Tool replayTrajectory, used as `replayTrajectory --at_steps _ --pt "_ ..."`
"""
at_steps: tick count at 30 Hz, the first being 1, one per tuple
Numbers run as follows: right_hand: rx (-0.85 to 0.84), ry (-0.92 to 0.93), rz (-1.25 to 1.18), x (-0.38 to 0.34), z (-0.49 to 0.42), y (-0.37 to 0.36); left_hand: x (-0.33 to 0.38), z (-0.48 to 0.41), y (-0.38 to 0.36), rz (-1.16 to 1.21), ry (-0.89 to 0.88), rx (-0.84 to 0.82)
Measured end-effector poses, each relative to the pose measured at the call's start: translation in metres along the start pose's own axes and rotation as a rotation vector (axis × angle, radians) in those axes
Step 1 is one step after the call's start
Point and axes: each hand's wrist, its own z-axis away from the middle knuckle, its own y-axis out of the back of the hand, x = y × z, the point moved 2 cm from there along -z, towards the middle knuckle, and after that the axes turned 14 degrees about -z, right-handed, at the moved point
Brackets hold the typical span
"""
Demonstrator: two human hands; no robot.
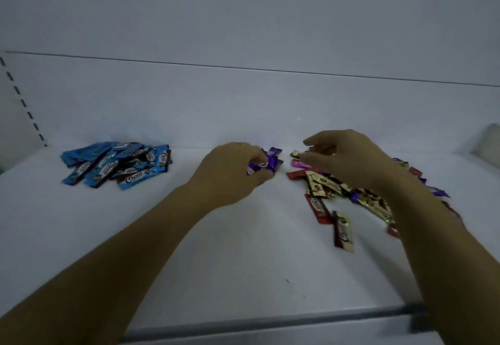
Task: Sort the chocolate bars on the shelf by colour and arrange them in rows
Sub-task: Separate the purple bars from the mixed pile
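Fingers (pixel 257 158) of the left hand (pixel 230 174) curl round a small bunch of purple bars (pixel 273 161), just left of the frame's centre. The thumb closes on them from the near side, and the wrapper ends stick out to the right of the knuckles. Whether the bunch rests on the shelf or is lifted off it cannot be told.

Just to the right, the right hand (pixel 349 158) hangs over the far end of a mixed pile (pixel 332 189) of red, gold and purple bars. Its fingers are bent downward and blurred, and whether they pinch anything cannot be told. Beside its fingertips lie a gold bar (pixel 295 153) and, just nearer, a pink bar (pixel 301 165). The pile spreads from centre right toward the right edge, partly hidden under the right forearm. At its near side a red bar (pixel 319 209) lies lengthwise, and a gold-and-red bar (pixel 344 232) lies a little apart from the heap, nearest the camera.

Well apart, in the left-centre of the frame, a heap of blue bars (pixel 116 164) lies loosely overlapped, with white lettering showing on several wrappers.

All of it lies on a white shelf (pixel 216 250), with a grey front rail (pixel 270 323) across the bottom of the frame and a pale back panel (pixel 243 101) above. A slotted upright (pixel 23 101) runs down the upper left, and a pale, blurred object (pixel 487 141) sits at the right edge.
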Motion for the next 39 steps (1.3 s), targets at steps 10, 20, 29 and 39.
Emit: replayTrajectory --at_steps 10,20,29,39 --pt "0.095 -0.311 0.141 0.123 0.066 0.125 0.126 -0.041 -0.023 -0.099 -0.221 -0.141" --pt "-0.125 -0.209 0.214 0.199 0.061 0.152 0.237 -0.089 -0.069 -0.212 -0.33 -0.434" --pt "-0.45 -0.128 0.266 0.201 0.002 0.152 0.258 -0.094 -0.092 -0.303 -0.252 -0.4" --pt "-0.261 -0.114 -0.238 0.242 0.02 0.172 0.25 -0.088 -0.098 -0.361 -0.306 -0.34"
